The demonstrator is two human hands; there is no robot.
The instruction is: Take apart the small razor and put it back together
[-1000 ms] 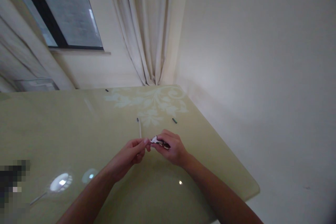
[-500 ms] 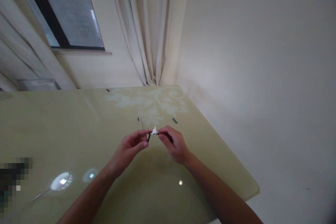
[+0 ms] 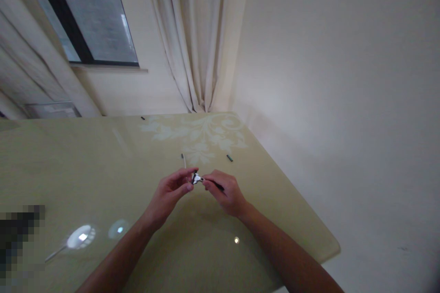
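Note:
A small black-and-silver tool (image 3: 196,178), shaped like a razor, is between my two hands above the table. My left hand (image 3: 171,193) pinches the black bar at its head between thumb and fingertips. Closed round the dark handle (image 3: 217,185) is my right hand (image 3: 227,193), its thumb and forefinger close to the silver neck. Most of the handle is hidden in the palm. Just behind my left fingers lies a thin pale stick (image 3: 184,161) with a dark tip; its near end is hidden.
The glossy table (image 3: 275,201) carries a pale leaf pattern. A short dark strip (image 3: 229,158) lies beyond my right hand, another dark piece (image 3: 143,118) near the back edge. A pixelated dark object (image 3: 20,229) is at left. Curtains (image 3: 192,32) and a wall (image 3: 337,78) border the table.
The silver part has turned and shifted slightly down and left. Its dark bar is now across my left fingertips, and my right hand has moved a little left.

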